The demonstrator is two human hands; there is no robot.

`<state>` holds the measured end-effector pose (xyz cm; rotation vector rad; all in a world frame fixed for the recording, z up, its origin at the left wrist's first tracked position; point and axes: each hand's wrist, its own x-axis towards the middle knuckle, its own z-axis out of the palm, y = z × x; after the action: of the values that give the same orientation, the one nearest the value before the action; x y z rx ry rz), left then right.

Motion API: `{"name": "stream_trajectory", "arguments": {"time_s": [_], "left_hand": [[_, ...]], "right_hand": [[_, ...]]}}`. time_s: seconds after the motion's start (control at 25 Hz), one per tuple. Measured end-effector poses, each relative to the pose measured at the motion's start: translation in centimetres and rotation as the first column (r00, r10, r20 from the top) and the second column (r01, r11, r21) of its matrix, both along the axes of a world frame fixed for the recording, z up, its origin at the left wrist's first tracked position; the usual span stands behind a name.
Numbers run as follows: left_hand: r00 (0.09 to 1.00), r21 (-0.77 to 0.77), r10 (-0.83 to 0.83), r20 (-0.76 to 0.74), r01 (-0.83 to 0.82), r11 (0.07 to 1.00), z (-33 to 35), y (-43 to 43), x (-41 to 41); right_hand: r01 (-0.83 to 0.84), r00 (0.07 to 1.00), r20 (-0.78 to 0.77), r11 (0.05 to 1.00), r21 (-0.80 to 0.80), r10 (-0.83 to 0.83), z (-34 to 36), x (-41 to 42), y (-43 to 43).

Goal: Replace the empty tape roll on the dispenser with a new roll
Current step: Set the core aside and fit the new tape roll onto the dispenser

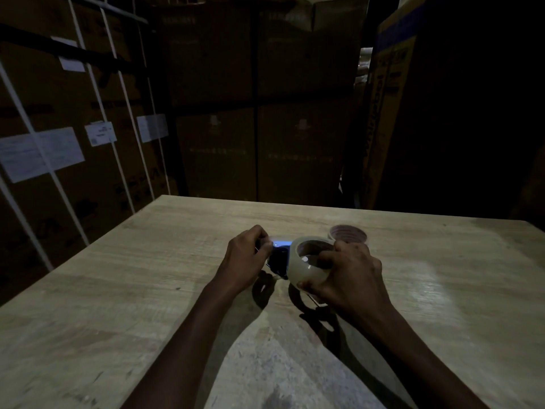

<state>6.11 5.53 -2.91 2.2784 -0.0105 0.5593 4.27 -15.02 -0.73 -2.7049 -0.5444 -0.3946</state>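
A dark tape dispenser [278, 259] with a bluish metal front sits on the wooden table [147, 290], mostly hidden between my hands. My left hand [246, 253] grips its left end. My right hand [343, 274] holds a pale clear tape roll [305, 265], fingers inside its core and thumb on its outer face, pressed against the dispenser's right side. Just behind my right hand, a thin empty cardboard core [348, 233] lies flat on the table.
Stacked cardboard boxes [88, 128] with white straps and paper labels stand close to the table's left and far edges. A tall box [389, 113] rises at the back right. The room is dim.
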Motion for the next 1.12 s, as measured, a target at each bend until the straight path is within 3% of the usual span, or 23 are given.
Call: {"name": "stream_trajectory", "arguments": {"time_s": [0.4, 1.12], "left_hand": [[1.0, 0.031, 0.0, 0.015, 0.0, 1.0, -0.58, 0.41, 0.07], [0.988, 0.055, 0.084, -0.127, -0.078, 0.995, -0.35, 0.68, -0.35]], "right_hand": [[0.018, 1.0, -0.021, 0.999, 0.031, -0.018, 0.28, -0.24, 0.11], [0.005, 1.0, -0.016, 1.0, 0.026, -0.004, -0.16, 0.05, 0.35]]}}
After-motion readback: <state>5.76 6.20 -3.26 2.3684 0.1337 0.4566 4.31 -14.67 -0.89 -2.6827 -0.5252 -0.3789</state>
